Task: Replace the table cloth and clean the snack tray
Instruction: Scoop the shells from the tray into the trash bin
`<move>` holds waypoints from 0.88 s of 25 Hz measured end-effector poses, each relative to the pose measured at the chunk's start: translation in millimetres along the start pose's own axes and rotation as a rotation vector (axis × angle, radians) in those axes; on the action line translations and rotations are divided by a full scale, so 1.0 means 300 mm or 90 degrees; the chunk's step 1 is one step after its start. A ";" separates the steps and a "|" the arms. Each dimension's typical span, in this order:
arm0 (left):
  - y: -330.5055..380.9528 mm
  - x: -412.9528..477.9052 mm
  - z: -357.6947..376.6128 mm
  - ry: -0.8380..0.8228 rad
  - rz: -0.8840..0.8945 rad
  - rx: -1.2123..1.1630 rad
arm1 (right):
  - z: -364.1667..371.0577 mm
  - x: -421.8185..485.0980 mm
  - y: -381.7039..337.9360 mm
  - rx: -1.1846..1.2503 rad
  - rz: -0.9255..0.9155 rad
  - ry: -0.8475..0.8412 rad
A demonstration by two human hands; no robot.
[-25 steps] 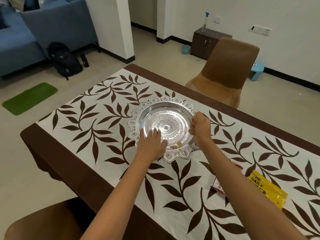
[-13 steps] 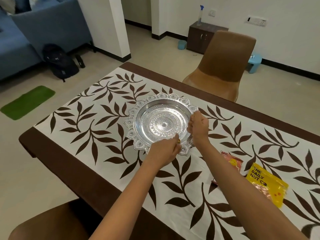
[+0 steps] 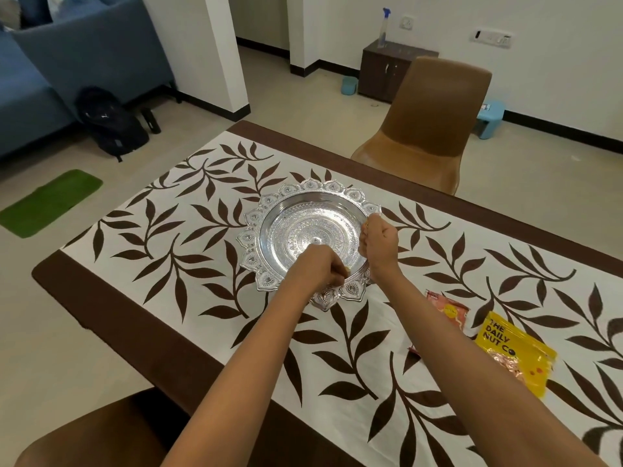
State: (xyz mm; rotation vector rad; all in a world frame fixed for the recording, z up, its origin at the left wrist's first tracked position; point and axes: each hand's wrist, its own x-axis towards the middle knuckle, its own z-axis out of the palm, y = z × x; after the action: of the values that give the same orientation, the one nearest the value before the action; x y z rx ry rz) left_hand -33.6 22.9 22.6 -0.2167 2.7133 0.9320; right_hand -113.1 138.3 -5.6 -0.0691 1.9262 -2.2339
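A silver embossed snack tray (image 3: 323, 186) sits on the white table cloth (image 3: 168, 247), which has a brown leaf print. My left hand (image 3: 317, 266) is over the tray's near edge, its fingers curled and pinching a small yellowish snack piece (image 3: 346, 271). My right hand (image 3: 379, 241) is a closed fist over the tray's right rim. A small yellow bit shows at its thumb side; the rest of what it holds is hidden. The tray's centre is bare and shiny.
A yellow nut packet (image 3: 515, 352) and a reddish packet (image 3: 446, 310) lie on the cloth to the right. Brown chairs stand at the far side (image 3: 435, 119) and the near corner (image 3: 101, 433). A spray bottle (image 3: 383, 26) stands on a dark cabinet (image 3: 384, 72).
My left hand went from lying flat on the tray to pinching a piece at its near edge. My right fist stayed at the right rim.
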 end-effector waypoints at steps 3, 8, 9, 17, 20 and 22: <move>-0.010 0.013 -0.011 -0.022 0.001 -0.051 | 0.003 0.004 0.006 -0.018 -0.005 0.009; -0.030 0.023 -0.019 -0.017 -0.003 -0.056 | 0.009 0.005 0.007 -0.038 -0.026 0.003; -0.039 0.026 -0.016 -0.006 -0.017 -0.063 | 0.009 0.002 0.005 -0.040 -0.031 0.002; -0.017 0.044 0.032 0.087 0.052 0.017 | 0.014 -0.006 -0.003 -0.046 -0.032 0.002; 0.003 0.044 0.052 0.073 0.085 0.115 | 0.010 -0.007 -0.001 -0.045 -0.029 0.006; 0.005 0.050 0.051 0.079 0.111 0.180 | 0.011 -0.007 -0.001 -0.044 -0.033 0.006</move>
State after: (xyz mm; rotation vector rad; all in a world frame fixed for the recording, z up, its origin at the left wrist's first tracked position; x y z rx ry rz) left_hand -45.2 32.8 7.6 0.0187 2.9762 0.5807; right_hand -110.6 135.5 -4.7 -0.1192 2.0293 -2.2038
